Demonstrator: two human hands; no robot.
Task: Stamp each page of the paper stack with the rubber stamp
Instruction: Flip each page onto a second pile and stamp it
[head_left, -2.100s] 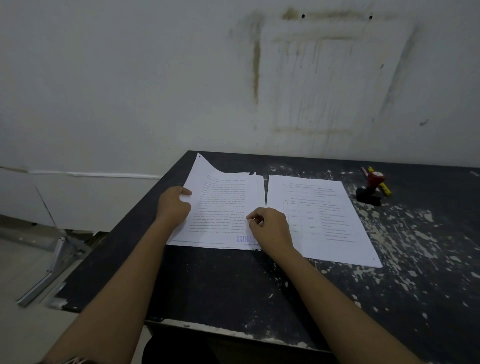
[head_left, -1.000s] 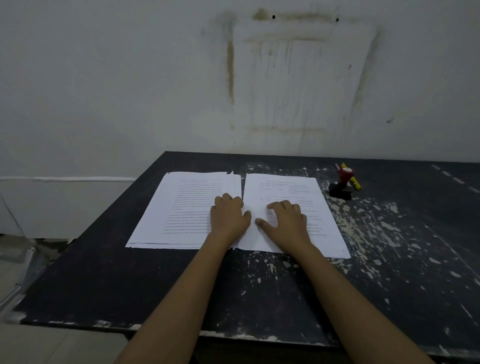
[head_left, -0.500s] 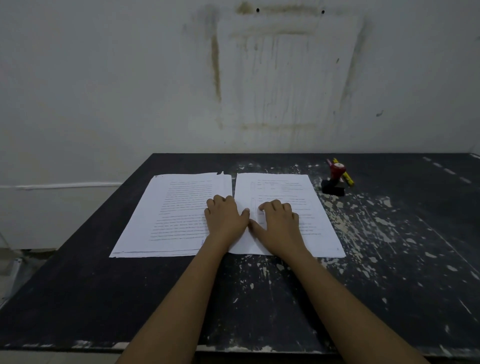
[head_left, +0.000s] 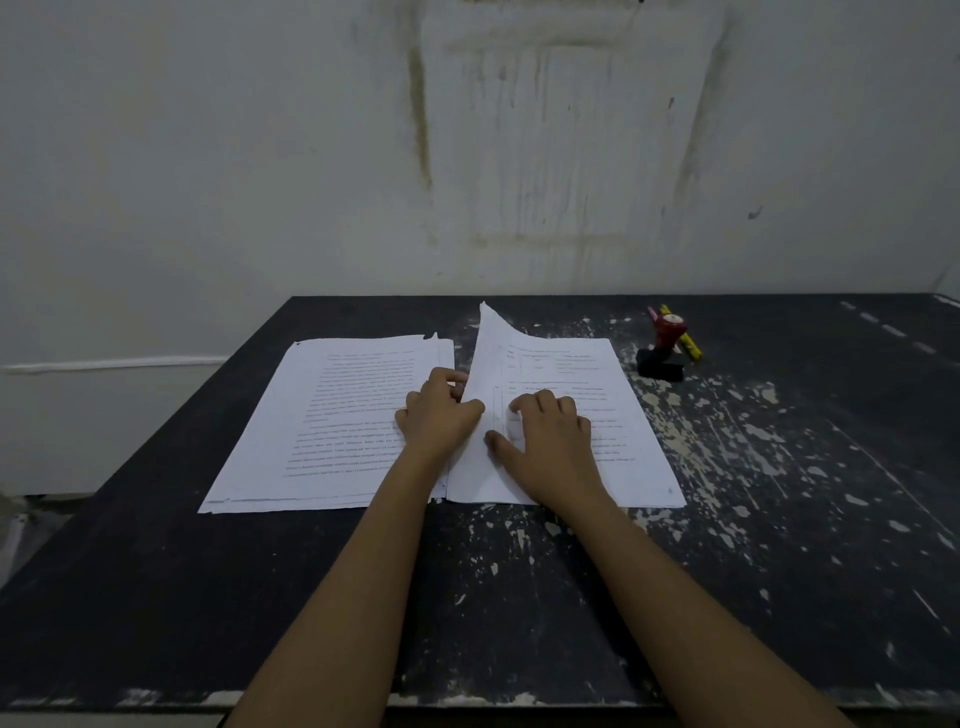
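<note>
Tabletop (head_left: 519, 597): left hand (head_left: 439, 411) pinches lifted page (head_left: 489, 358), right hand (head_left: 551, 441) presses stack (head_left: 631, 462).

readable text: none | white printed paper pages (head_left: 358, 415): fine print is seen, too small to be read

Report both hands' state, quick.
Left hand: pinching the top sheet at its lifted edge.
Right hand: open, fingers pressing on that sheet.
</note>
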